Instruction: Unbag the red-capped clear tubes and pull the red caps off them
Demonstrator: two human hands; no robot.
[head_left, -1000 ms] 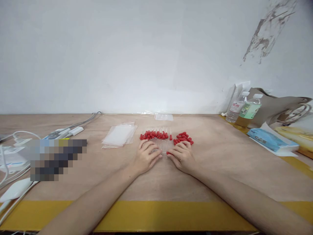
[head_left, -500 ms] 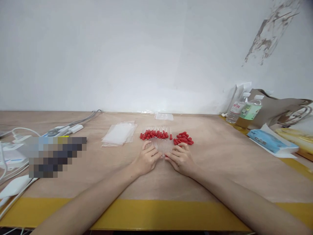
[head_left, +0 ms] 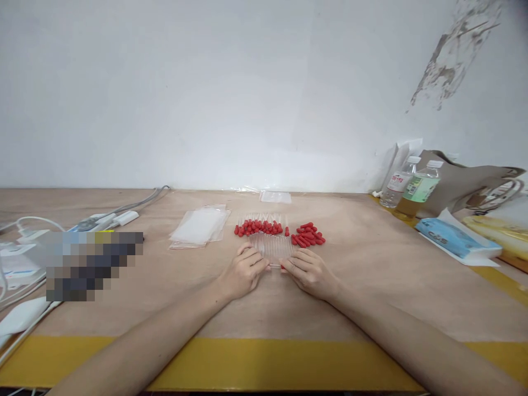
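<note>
My left hand [head_left: 246, 271] pinches a thin clear tube [head_left: 275, 266] that lies crosswise between my hands. My right hand [head_left: 312, 272] has its fingers closed on a small red rubber bulb [head_left: 282, 264] at the tube's right end; how far the tube sits inside it is hidden. Just beyond my fingers lies a row of clear tubes [head_left: 270, 244], side by side. Behind that row are several droppers [head_left: 258, 227], clear tubes with red bulbs facing me. A pile of loose red bulbs [head_left: 308, 235] lies to the right.
Clear plastic bags [head_left: 198, 225] lie flat to the left, and a smaller one [head_left: 275, 196] near the wall. Cables and a power strip [head_left: 99, 221] take up the left side. Bottles [head_left: 419, 187], a tissue pack [head_left: 454, 237] and a grey bag [head_left: 462, 179] stand at right.
My fingers have shifted slightly, and the tube between them shows more clearly. The view has moved a little; the bulbs, droppers and bags lie as before.
</note>
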